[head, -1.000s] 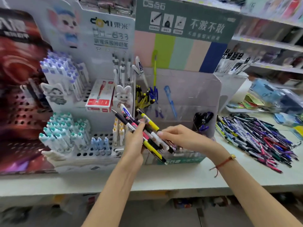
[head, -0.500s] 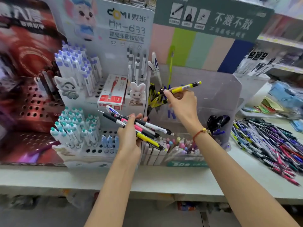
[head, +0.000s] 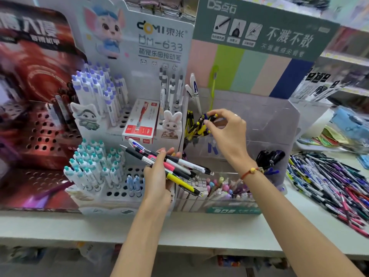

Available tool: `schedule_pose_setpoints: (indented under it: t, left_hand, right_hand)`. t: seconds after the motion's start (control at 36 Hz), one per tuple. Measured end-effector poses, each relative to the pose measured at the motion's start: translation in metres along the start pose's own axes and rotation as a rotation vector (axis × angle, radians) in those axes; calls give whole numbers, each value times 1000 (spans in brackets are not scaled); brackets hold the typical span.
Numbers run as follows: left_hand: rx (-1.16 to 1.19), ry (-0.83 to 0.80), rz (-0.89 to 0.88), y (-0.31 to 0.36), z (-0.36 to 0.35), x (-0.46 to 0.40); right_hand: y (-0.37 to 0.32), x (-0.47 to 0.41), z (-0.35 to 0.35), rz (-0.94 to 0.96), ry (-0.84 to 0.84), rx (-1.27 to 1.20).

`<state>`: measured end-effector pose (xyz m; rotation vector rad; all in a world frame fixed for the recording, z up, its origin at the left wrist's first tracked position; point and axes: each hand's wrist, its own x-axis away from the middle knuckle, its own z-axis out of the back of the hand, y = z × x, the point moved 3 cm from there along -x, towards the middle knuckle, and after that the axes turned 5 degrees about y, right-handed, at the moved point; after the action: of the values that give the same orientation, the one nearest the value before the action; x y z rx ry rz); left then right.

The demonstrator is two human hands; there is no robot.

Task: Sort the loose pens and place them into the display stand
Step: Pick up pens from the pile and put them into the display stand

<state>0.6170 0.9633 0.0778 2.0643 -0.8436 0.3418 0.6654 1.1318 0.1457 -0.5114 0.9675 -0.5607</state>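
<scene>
Fingers [head: 209, 114] of right hand [head: 229, 132] pinch yellow pen [head: 201, 124] in display stand [head: 269, 120]; left hand [head: 157, 176] grips pen bunch [head: 179, 166].

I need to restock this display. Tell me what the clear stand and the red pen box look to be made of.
Clear stand: seemingly acrylic or similar rigid plastic, frosted-clear; the coloured backing shows faintly through its walls.
Red pen box: probably printed cardboard, fairly matte, with sharp folded edges.

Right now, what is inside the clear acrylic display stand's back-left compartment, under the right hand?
Yellow-and-black pens stand there, with blue pens just beside them. The right hand pinches one yellow-and-black pen's top. The clear acrylic display stand shows little else; the hand covers the pens' lower ends.
</scene>
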Motion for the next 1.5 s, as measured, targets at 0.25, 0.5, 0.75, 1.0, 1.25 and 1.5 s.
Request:
schedule_pose_setpoints:
  t: [0.25, 0.5, 0.75, 1.0, 1.25, 1.5]
  left_hand:
    - [45, -153, -77, -6, -8, 15]
    - [185, -17, -112, 7, -12, 12]
    - [256, 42, -155, 4, -33, 12]
    - [163, 242, -273, 35, -4, 7]
    - [-15, 171, -264, 24, 0, 15]
    - [-28, -100, -232, 23, -4, 19]
  right_hand:
    - [17, 30, -20, 430, -54, 481]
    - [-1, 59, 27, -621, -396, -351]
    - [-16, 70, 44, -837, -589, -615]
    - [13, 7, 99, -481, -122, -268]
    - [-23, -40, 25, 121, -238, 231]
    - [-2, -6, -21, 209, 3, 254]
